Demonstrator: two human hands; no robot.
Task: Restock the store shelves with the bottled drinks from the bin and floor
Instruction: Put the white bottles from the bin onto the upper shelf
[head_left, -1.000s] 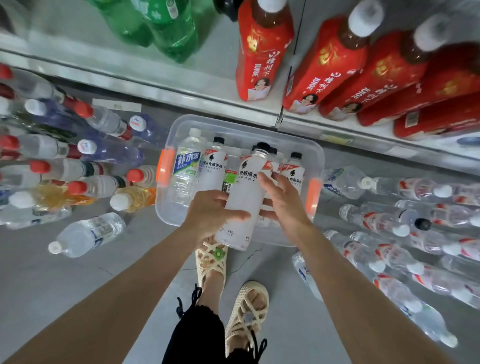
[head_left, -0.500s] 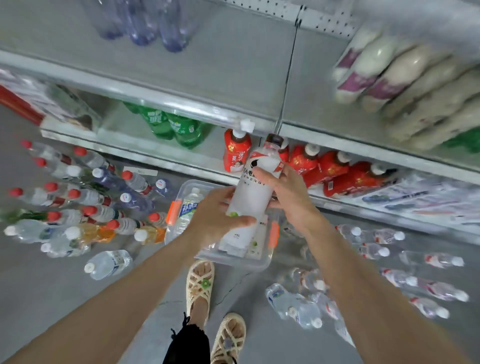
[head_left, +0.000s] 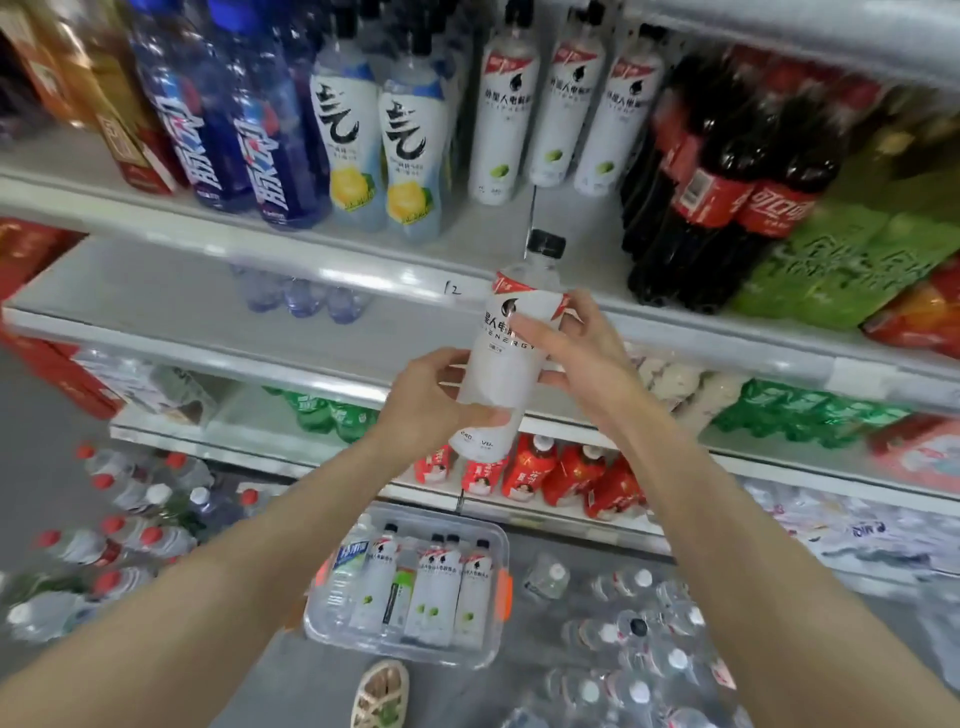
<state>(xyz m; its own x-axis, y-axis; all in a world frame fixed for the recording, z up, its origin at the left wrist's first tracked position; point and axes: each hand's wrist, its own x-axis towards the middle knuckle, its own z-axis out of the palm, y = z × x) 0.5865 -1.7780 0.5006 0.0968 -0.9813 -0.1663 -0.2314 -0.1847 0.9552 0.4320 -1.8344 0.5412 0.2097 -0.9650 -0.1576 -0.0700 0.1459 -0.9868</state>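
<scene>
Gripping: the left hand (head_left: 431, 400) is curled round the lower body of a white electrolyte bottle (head_left: 511, 358); the right hand (head_left: 587, 358) clasps its upper label, thumb across the front and fingers behind.
Bottle: upright, with its black cap (head_left: 545, 244) on. It is held in the air in front of the shelf edge (head_left: 363, 260) and rests on no shelf.
Likely slot: three matching white bottles (head_left: 556, 104) stand on the shelf above and behind the cap. The bare strip in front of them looks like the place for this one.
Bin: the clear bin (head_left: 395, 647) sits on the floor below the forearms. It holds several more of the white bottles and one with a blue label.
Floor: red-capped water bottles (head_left: 130, 519) lie to the left of the bin, and white-capped water bottles (head_left: 649, 649) are heaped to its right.
Progress: early, as I judge it. One bottle is at shelf height and not yet set down. The bin's contents and both floor heaps are left to shelve.
</scene>
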